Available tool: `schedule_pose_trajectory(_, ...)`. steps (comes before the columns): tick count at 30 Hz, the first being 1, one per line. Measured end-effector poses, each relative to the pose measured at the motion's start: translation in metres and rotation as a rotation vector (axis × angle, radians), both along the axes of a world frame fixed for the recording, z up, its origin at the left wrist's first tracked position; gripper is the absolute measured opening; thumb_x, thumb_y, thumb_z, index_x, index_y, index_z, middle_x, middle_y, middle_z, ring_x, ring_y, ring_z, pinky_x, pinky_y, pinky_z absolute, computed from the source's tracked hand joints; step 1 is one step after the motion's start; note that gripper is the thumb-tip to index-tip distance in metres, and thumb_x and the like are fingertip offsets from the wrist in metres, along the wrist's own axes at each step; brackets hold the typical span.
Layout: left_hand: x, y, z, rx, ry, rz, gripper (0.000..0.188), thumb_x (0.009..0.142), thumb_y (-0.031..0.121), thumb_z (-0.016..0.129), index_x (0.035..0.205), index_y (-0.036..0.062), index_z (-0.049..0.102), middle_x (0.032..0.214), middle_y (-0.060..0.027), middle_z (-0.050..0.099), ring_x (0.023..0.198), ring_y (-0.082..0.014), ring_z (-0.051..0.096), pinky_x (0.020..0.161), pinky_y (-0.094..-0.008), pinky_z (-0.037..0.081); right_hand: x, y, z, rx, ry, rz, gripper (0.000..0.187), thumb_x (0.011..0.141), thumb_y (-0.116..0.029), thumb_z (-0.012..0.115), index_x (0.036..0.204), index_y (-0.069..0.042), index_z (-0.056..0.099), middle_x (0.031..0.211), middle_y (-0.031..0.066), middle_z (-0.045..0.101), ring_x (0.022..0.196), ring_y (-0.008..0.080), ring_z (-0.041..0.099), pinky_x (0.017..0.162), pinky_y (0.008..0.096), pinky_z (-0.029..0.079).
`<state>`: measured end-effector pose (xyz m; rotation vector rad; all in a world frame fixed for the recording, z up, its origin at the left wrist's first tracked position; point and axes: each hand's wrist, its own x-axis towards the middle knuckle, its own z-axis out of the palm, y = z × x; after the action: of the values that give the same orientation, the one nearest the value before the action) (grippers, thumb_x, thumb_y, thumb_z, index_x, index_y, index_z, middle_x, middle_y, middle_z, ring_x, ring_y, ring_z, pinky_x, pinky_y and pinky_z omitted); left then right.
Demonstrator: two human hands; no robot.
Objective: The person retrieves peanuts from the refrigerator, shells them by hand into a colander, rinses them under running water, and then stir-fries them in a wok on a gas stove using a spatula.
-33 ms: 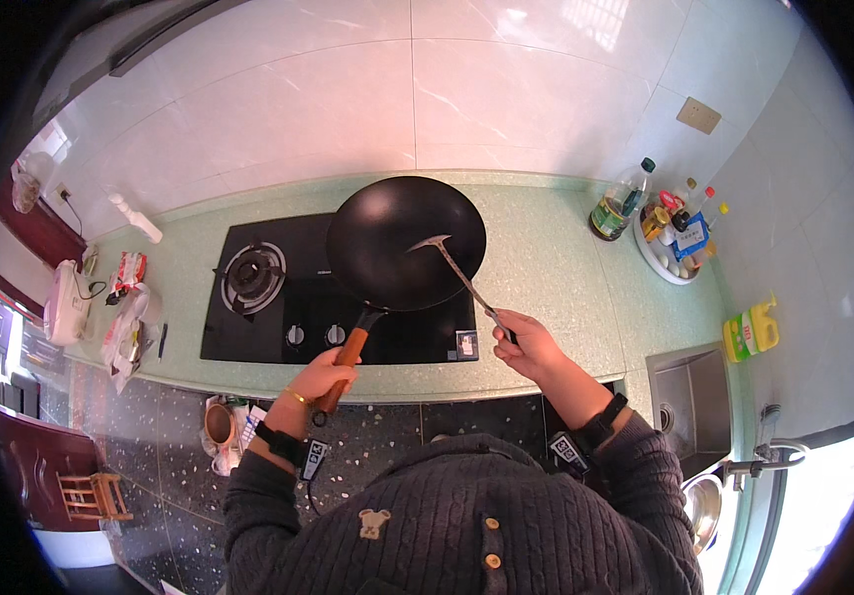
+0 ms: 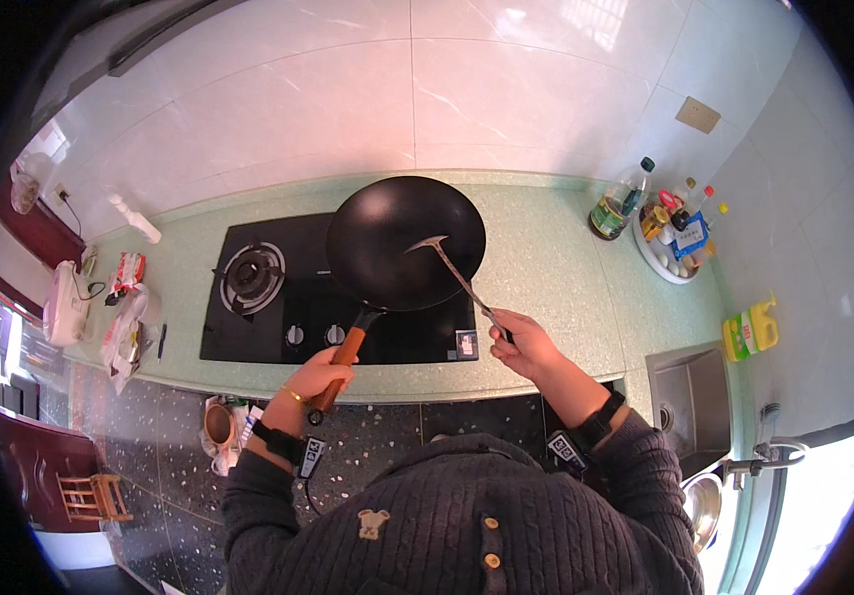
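Observation:
A black wok (image 2: 392, 238) sits over the right side of the gas hob (image 2: 214, 332), its inside dark and bare. My left hand (image 2: 320, 377) is wrapped round the wok's brown wooden handle (image 2: 349, 347), which points toward me. In my right hand (image 2: 524, 344) is the dark grip of a metal spatula (image 2: 458, 276). The spatula slants up and left, so its blade hangs over the inside of the wok. Whether the blade touches the wok, I cannot tell.
Left of the wok is an uncovered burner (image 2: 253, 280). At the right stand a large bottle (image 2: 617, 203), a round tray (image 2: 657, 263) of seasonings, a yellow jug (image 2: 750, 332) and a sink (image 2: 709, 397). Plastic bags (image 2: 127, 337) and a pale pink appliance (image 2: 67, 304) lie at the left.

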<state>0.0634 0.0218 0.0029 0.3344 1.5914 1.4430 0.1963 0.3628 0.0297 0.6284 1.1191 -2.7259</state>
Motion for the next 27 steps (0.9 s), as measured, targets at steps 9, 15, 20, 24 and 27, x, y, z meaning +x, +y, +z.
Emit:
schedule_pose_trajectory(9, -0.048, -0.035, 0.022, -0.172, 0.169, -0.166, 0.035, 0.085, 0.016, 0.055, 0.115, -0.0002, 0.047, 0.079, -0.007, 0.059, 0.064, -0.0127, 0.056, 0.058, -0.0252, 0.046, -0.018, -0.033, -0.029, -0.077, 0.075, 0.049, 0.016, 0.091, -0.013, 0.045, 0.104, -0.003, 0.05, 0.069, 0.0054, 0.053, 0.045, 0.0096, 0.034, 0.045, 0.0221, 0.03)
schedule_pose_trajectory(15, -0.03, -0.057, 0.015, -0.142, 0.289, -0.046, 0.036, 0.09, 0.023, 0.051, 0.117, 0.0006, 0.045, 0.089, -0.0109, 0.06, 0.074, -0.0161, 0.06, 0.062, -0.0276, 0.05, 0.002, -0.039, 0.005, 0.553, 0.009, 0.163, 0.039, 0.091, -0.021, 0.049, 0.124, 0.0, 0.043, 0.104, 0.0127, 0.057, 0.095, 0.0201, 0.056, 0.083, 0.0317, 0.044)
schedule_pose_trajectory(20, -0.006, -0.105, -0.008, -0.099, 0.611, 0.229, 0.037, 0.093, 0.026, 0.044, 0.119, -0.0007, 0.044, 0.1, -0.0124, 0.057, 0.084, -0.0184, 0.059, 0.072, -0.0293, 0.05, 0.079, -0.032, 0.141, 1.155, 0.834, 0.078, 0.041, 0.092, -0.028, 0.044, 0.118, 0.002, 0.05, 0.115, 0.0195, 0.05, 0.109, 0.0289, 0.049, 0.093, 0.0372, 0.037)
schedule_pose_trajectory(24, 0.012, -0.144, 0.028, -0.204, 0.784, 0.467, 0.039, 0.094, 0.028, 0.042, 0.12, -0.0012, 0.044, 0.11, -0.0129, 0.053, 0.1, -0.0205, 0.053, 0.086, -0.0313, 0.043, 0.151, -0.036, 0.255, 0.915, 1.653, 0.263, 0.05, 0.094, -0.037, 0.035, 0.116, 0.005, 0.051, 0.118, 0.0202, 0.048, 0.112, 0.0341, 0.045, 0.094, 0.0439, 0.034)
schedule_pose_trajectory(27, 0.022, -0.156, 0.088, -0.281, 1.089, 0.517, 0.036, 0.091, 0.021, 0.046, 0.12, -0.0008, 0.045, 0.113, -0.0135, 0.051, 0.102, -0.0218, 0.052, 0.089, -0.033, 0.042, 0.171, -0.046, 0.299, 0.729, 1.896, 0.387, 0.048, 0.094, -0.037, 0.035, 0.114, 0.003, 0.051, 0.116, 0.0189, 0.049, 0.111, 0.0328, 0.045, 0.094, 0.0434, 0.033)
